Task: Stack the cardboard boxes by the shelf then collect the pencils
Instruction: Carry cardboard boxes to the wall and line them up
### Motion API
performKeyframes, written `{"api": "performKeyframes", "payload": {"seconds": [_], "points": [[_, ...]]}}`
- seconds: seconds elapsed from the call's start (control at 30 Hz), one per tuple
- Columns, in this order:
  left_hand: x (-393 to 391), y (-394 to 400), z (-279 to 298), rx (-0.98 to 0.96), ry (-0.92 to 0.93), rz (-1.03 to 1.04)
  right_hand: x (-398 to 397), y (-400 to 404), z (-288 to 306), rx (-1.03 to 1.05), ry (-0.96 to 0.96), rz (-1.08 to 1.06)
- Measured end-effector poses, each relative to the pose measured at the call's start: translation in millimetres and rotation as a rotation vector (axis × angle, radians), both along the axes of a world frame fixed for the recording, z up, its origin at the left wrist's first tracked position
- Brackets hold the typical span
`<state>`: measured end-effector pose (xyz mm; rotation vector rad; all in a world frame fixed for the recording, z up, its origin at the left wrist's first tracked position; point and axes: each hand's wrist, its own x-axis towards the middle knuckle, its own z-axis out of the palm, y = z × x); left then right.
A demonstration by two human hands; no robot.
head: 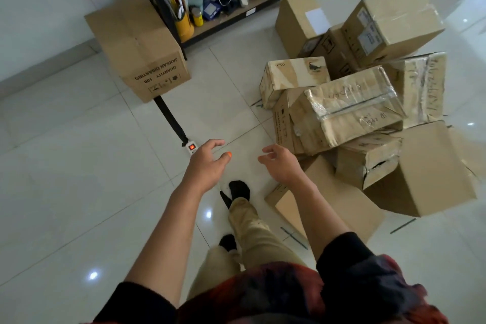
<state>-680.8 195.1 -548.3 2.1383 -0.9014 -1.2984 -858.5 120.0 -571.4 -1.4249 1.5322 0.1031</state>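
Standing on glossy white floor tiles (79,192), looking down past khaki trousers and black socks. Left hand (206,163) stretched forward over the floor, fingers (218,143) spread and loosely bent, gripping nothing; right hand (280,163) alongside it, palm turned inward, fingers likewise relaxed and empty. Ahead and left, one closed cardboard box (139,47) with upside-down print on its near face, sitting on the floor against the front leg of a black metal shelf (157,0). To the right, a jumbled heap of cardboard boxes (368,102), some taped and scribbled on, several tilted and leaning on each other, one torn at its corner (378,166), one lying flat beside the right forearm. Thin dark pencils on the tiles: one (294,238) just by the flat box, another (402,226) farther right below the heap. Black strap (171,118) running from under the single box to a small white device with a red light (192,147), just beside the left hand. Lowest shelf level crammed with bottles, cables and papers.
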Motion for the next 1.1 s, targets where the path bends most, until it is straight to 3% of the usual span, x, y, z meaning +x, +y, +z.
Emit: {"api": "performKeyframes", "payload": {"seconds": [0.13,0.43,0.63,0.9,1.1], "points": [[-21.4,48.5,2.5,0.033,-0.008,-0.118,-13.1,49.0,5.4,-0.031,-0.025,-0.053],[-67.8,145.9,11.3,0.058,-0.005,-0.103,-81.9,143.7,26.0,-0.007,-0.056,-0.064],[-126.4,152.3,12.2,0.063,0.042,-0.159,-149.4,156.6,28.9,0.002,-0.003,-0.164],[-207.4,137.8,0.8,0.098,-0.009,-0.258,-227.4,153.9,8.1,0.045,0.006,-0.087],[-330.4,114.6,-39.8,0.156,0.084,-0.267,-326.5,152.4,-12.3,0.059,0.007,-0.086]]}}
